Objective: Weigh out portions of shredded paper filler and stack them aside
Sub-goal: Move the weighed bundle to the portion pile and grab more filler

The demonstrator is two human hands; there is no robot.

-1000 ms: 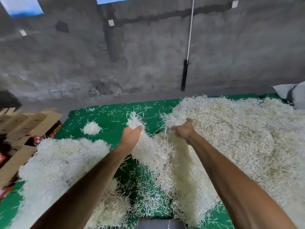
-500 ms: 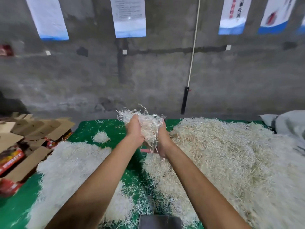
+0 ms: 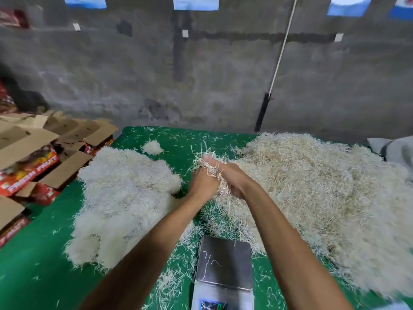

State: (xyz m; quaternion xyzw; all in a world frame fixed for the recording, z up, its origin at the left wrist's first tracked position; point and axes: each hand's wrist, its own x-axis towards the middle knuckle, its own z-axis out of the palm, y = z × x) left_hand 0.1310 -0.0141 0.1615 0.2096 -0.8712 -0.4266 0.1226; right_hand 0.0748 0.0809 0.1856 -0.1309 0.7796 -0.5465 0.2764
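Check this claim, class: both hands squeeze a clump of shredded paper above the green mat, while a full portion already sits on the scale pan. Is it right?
Not quite. The head view shows the scale pan holding only a few stray strands, not a portion. The rest stands: the left hand and right hand squeeze a clump above the green mat.

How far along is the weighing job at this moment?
Done: a whiter heap lies on the left, seemingly finished portions. In hand: left hand and right hand squeeze a clump. Left: the scale is nearly bare, and the large pile remains.
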